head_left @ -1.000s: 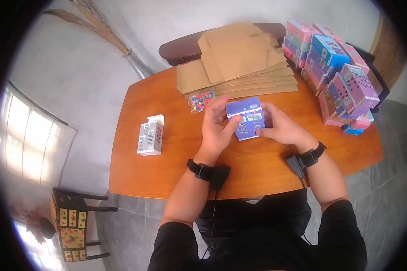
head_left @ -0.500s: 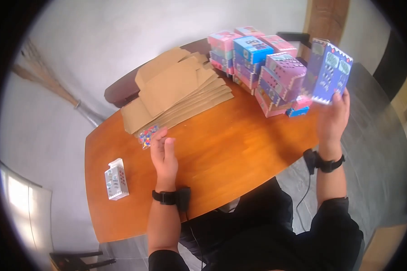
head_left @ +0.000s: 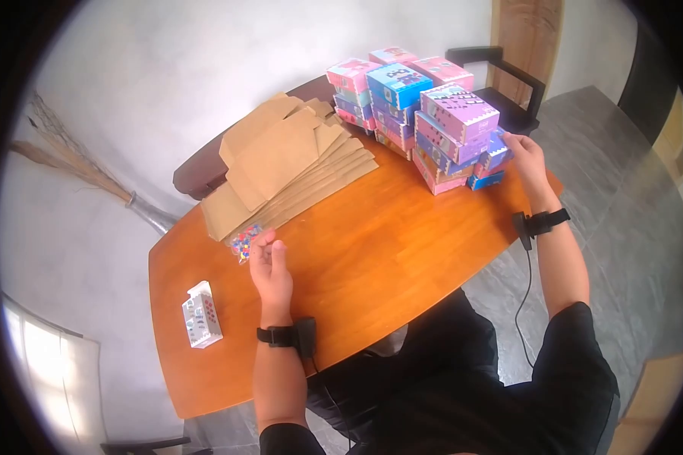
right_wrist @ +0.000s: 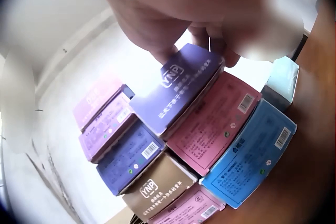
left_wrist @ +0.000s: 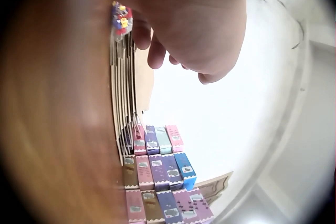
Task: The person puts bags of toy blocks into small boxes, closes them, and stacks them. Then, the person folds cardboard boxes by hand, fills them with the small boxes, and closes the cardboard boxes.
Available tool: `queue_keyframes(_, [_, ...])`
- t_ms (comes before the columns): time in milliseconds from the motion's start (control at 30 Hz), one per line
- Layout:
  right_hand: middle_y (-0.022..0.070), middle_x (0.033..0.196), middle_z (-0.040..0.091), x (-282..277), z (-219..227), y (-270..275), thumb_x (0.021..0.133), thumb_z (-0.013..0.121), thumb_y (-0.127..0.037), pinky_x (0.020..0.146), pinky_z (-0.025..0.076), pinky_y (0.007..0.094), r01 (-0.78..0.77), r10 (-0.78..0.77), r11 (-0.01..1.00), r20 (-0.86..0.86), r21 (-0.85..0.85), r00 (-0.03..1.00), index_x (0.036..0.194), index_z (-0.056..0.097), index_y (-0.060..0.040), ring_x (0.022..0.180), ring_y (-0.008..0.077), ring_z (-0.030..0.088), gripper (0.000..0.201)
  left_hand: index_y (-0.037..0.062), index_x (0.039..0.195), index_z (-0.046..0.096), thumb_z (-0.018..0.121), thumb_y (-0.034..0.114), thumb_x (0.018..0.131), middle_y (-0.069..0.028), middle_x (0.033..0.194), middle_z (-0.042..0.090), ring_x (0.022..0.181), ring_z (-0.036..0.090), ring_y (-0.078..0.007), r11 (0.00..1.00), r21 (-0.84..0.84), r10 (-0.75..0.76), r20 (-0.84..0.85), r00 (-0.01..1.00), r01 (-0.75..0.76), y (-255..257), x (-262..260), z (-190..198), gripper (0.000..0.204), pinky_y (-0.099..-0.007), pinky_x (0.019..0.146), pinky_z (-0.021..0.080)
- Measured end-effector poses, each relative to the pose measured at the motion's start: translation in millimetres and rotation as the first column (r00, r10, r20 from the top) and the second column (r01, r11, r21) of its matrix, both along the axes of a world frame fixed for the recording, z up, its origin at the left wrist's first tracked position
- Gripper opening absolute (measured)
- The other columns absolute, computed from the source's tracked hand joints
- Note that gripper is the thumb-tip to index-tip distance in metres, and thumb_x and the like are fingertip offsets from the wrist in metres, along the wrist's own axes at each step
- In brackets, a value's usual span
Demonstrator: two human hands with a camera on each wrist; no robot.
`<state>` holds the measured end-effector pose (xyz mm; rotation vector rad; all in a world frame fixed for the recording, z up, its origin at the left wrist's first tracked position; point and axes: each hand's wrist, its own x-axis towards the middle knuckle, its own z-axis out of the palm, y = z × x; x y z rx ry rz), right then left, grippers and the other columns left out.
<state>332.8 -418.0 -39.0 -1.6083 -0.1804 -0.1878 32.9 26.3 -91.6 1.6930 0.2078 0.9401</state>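
At the right end of the table my right hand (head_left: 529,161) grips a purple box (head_left: 495,152) by its near end. In the right wrist view the fingers lie around the end of this purple box (right_wrist: 176,90), which rests on a pink box (right_wrist: 218,121) with a blue box (right_wrist: 252,153) under that. The box sits beside the stacked colourful boxes (head_left: 455,114). My left hand (head_left: 273,277) is held over the table with relaxed fingers and nothing in it. Closest to it is a clear bag of small coloured pieces (head_left: 245,241).
Flattened brown cardboard boxes (head_left: 273,159) lie piled at the back of the table (head_left: 341,265). A white box (head_left: 203,318) with its flap up stands at the left. A dark chair (head_left: 512,98) is behind the stacks, and a vase (head_left: 150,212) stands past the far edge.
My right hand has carried the purple box from the front of the table to the stacks at the right and set it against them. The left hand has let go of it. The head view has turned right.
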Motion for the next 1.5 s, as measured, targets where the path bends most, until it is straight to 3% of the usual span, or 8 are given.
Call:
queue_keyframes(200, [0.0146, 0.133, 0.056, -42.6, 26.0, 38.6, 0.097, 0.061, -0.010, 0.099, 0.044, 0.0316, 0.190, -0.388, 0.914, 0.643, 0.357, 0.660, 0.120, 0.056, 0.0005, 0.115, 0.0188, 0.056, 0.026, 0.0006, 0.118, 0.056, 0.060, 0.007, 0.098, -0.0092, 0.122, 0.058, 0.095, 0.058, -0.0114, 0.999, 0.018, -0.028, 0.093, 0.995, 0.027, -1.4, 6.6, -5.0, 0.021, -0.0259, 0.086, 0.048])
queue_keyframes(333, [0.0161, 0.128, 0.059, -124.5, 58.9, 116.8, 0.097, 0.057, -0.006, 0.094, 0.047, 0.0322, -0.288, 0.025, 0.928, 0.731, 0.237, 0.682, 0.118, 0.056, -0.0010, 0.108, 0.0176, 0.060, 0.022, 0.0025, 0.112, 0.058, 0.064, 0.008, 0.095, -0.0103, 0.119, 0.060, 0.101, 0.061, -0.0169, 0.993, 0.103, 0.043, 0.055, 0.998, -0.049, -4.6, 8.8, -6.6, 0.019, -0.0288, 0.087, 0.050])
queue_keyframes(500, [0.0086, 0.108, 0.069, -164.7, 57.4, 224.5, 0.096, 0.062, -0.019, 0.066, 0.044, 0.0219, -0.815, 0.782, 0.557, 0.228, 0.162, 0.580, 0.115, 0.059, -0.0036, 0.081, 0.0103, 0.062, 0.025, 0.0019, 0.103, 0.063, 0.073, 0.014, 0.085, -0.0145, 0.109, 0.065, 0.095, 0.063, -0.0256, 0.869, 0.319, 0.393, 0.023, 0.919, -0.379, 19.8, 3.6, -4.3, 0.024, -0.0343, 0.085, 0.052])
queue_keyframes(967, [-0.0019, 0.066, 0.051, -136.6, -18.5, 280.7, 0.096, 0.062, -0.023, 0.046, 0.036, 0.0231, -0.740, 0.864, 0.425, -0.477, 0.521, 0.160, 0.109, 0.058, -0.0053, 0.049, 0.0085, 0.044, 0.023, 0.0018, 0.111, 0.066, 0.077, 0.021, 0.080, -0.0166, 0.128, 0.059, 0.122, 0.052, -0.0315, 0.866, 0.023, 0.496, -0.164, 0.852, -0.500, 39.3, -36.0, 53.4, 0.038, -0.0406, 0.105, 0.041])
queue_keyframes(1100, [-0.0018, 0.065, 0.050, -136.9, -19.3, 280.2, 0.097, 0.062, -0.023, 0.045, 0.036, 0.0235, -0.751, 0.864, 0.414, -0.482, 0.514, 0.147, 0.109, 0.056, -0.0052, 0.049, 0.0087, 0.044, 0.022, 0.0053, 0.131, 0.054, 0.078, 0.039, 0.075, -0.0160, 0.135, 0.055, 0.129, 0.048, -0.0351, 0.349, 0.738, 0.932, -0.208, 0.297, -0.577, 83.8, -89.6, 65.0, 0.070, -0.0423, 0.108, 0.039])
queue_keyframes(1200, [-0.0019, 0.064, 0.050, -137.4, -19.5, 280.4, 0.097, 0.062, -0.022, 0.045, 0.036, 0.0238, -0.755, 0.865, 0.413, -0.478, 0.510, 0.150, 0.109, 0.056, -0.0052, 0.048, 0.0085, 0.043, 0.022, 0.0119, 0.137, 0.049, 0.078, 0.049, 0.072, -0.0164, 0.137, 0.053, 0.126, 0.050, -0.0368, 0.399, 0.814, 0.893, -0.450, -0.023, -0.422, 105.6, -134.2, 49.6, 0.080, -0.0467, 0.102, 0.044])
queue_keyframes(1333, [0.0001, 0.072, 0.058, -133.5, -22.9, 281.2, 0.097, 0.062, -0.022, 0.049, 0.040, 0.0236, -0.796, 0.882, 0.367, -0.453, 0.481, 0.133, 0.114, 0.056, -0.0048, 0.053, 0.0095, 0.050, 0.025, 0.0020, 0.143, 0.043, 0.081, 0.045, 0.067, -0.0224, 0.136, 0.052, 0.127, 0.050, -0.0400, 0.590, 0.621, 0.774, -0.617, 0.143, -0.516, 97.2, -151.5, 54.5, 0.095, -0.0444, 0.104, 0.045])
queue_keyframes(1500, [0.0089, 0.115, 0.061, -158.3, -8.4, 271.9, 0.098, 0.060, -0.021, 0.079, 0.049, 0.0262, -0.898, 0.954, 0.158, -0.298, 0.410, 0.032, 0.137, 0.045, -0.0041, 0.098, 0.0148, 0.061, 0.045, -0.0011, 0.140, 0.043, 0.090, 0.028, 0.061, -0.0259, 0.121, 0.055, 0.115, 0.053, -0.0386, 0.642, 0.696, 0.604, -0.200, 0.771, -0.322, 1.6, -78.9, 80.3, 0.096, -0.0444, 0.097, 0.048])
